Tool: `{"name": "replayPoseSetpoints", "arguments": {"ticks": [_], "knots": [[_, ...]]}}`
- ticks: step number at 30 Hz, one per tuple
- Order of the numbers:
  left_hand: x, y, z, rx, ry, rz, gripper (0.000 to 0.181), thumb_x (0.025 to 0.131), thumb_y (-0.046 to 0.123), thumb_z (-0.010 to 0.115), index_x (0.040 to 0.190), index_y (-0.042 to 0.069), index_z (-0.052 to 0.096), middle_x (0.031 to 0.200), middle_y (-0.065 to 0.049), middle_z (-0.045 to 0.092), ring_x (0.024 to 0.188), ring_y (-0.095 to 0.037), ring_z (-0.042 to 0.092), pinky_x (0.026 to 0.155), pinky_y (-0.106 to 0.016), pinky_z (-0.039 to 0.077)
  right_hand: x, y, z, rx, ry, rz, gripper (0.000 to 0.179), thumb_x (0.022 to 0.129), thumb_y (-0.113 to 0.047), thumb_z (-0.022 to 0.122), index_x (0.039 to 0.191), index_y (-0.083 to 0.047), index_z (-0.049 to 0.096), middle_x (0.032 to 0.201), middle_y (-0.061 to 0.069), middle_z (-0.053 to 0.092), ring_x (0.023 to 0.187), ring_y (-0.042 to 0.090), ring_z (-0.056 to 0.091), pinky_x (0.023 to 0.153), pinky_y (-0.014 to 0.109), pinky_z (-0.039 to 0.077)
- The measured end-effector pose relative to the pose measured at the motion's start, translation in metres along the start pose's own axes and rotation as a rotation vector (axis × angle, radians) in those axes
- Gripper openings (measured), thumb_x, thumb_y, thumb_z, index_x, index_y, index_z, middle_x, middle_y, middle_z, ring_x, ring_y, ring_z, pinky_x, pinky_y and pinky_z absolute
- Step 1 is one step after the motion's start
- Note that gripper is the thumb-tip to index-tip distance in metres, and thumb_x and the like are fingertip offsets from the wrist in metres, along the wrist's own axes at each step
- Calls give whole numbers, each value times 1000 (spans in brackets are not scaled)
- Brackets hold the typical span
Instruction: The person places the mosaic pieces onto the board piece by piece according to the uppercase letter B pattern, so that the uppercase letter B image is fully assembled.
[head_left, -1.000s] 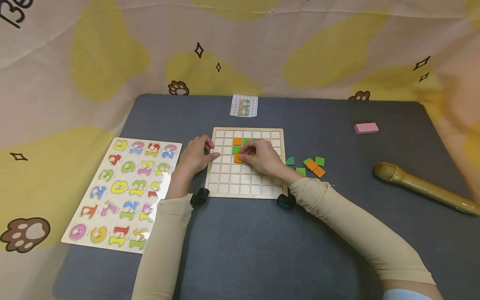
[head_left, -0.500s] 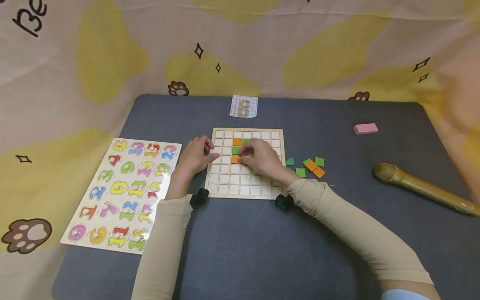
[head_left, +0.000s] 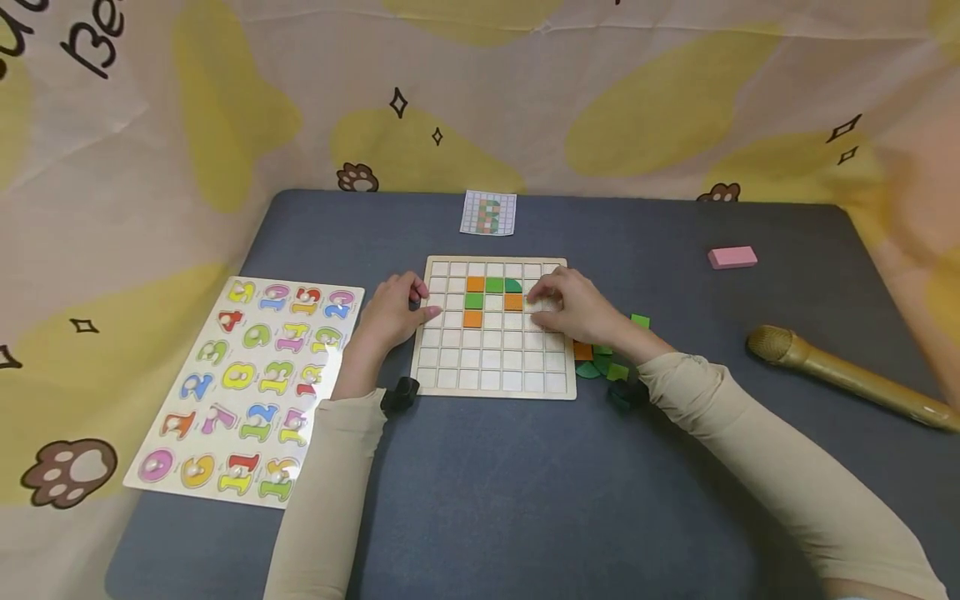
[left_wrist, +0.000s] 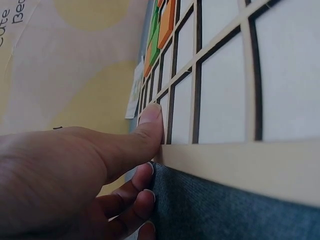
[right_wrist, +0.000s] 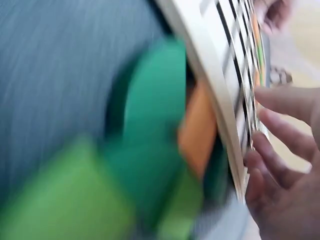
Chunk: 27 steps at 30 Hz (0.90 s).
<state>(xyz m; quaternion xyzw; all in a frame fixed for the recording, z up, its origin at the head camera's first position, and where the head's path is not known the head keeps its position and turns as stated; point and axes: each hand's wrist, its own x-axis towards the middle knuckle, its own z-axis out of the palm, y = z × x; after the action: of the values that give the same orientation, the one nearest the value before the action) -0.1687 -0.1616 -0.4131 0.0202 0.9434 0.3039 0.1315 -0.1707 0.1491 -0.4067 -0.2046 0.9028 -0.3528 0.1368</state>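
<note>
A square wooden grid board point(head_left: 480, 390) lies mid-table. In its upper cells sit orange and green tiles, among them an orange square point(head_left: 513, 302) and a dark green rounded tile point(head_left: 513, 286). My left hand point(head_left: 392, 310) rests at the board's left edge. The left wrist view shows its thumb point(left_wrist: 150, 125) straight over the rim and the other fingers loosely bent beside it. Over the board's right side hovers my right hand point(head_left: 576, 308), thumb and fingers apart, with nothing between them. Loose tiles point(head_left: 617, 372) lie under and beside its wrist; their blurred shapes fill the right wrist view.
A small card with a coloured grid pattern point(head_left: 487, 212) lies behind the board. To the left is a number puzzle board point(head_left: 240, 392), partly covered by the left forearm. A pink block point(head_left: 732, 257) and a gold microphone point(head_left: 847, 375) lie on the right.
My right hand has let go of the orange square, now in its cell below the rounded tile, and moved right towards the board's edge. The left hand has stayed put.
</note>
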Motion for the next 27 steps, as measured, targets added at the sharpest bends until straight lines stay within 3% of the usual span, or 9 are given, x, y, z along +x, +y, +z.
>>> {"name": "replayPoseSetpoints", "arguments": {"ticks": [8,15,23,27], "knots": [[-1,1,-1,8,2,-4,33,102,29,73,118,7,55,118,-14,53,111,-33,47,95,-49,40,-23,29,-42,-60,-111,66,26,100,-13,76,124,-4,71,115,15,65,103,29,59,91,43,49],[-1,2,-2,1,1,-3,33,102,29,73,118,6,56,118,-15,53,111,-33,47,95,-49,40,-43,44,-67,-98,-177,125,27,96,-9,79,121,-3,72,116,17,67,109,33,59,98,51,49],[0,2,-1,9,2,-1,33,102,28,73,118,6,55,117,-15,52,111,-33,47,94,-49,39,-57,54,-77,-85,-230,179,40,84,-9,90,120,-6,72,113,14,63,105,30,55,91,42,46],[0,1,0,13,3,6,33,102,28,73,118,6,55,117,-15,52,111,-33,47,94,-49,40,-60,56,-72,-63,-239,163,35,83,-9,91,113,-7,72,108,12,61,102,28,53,86,38,45]]}}
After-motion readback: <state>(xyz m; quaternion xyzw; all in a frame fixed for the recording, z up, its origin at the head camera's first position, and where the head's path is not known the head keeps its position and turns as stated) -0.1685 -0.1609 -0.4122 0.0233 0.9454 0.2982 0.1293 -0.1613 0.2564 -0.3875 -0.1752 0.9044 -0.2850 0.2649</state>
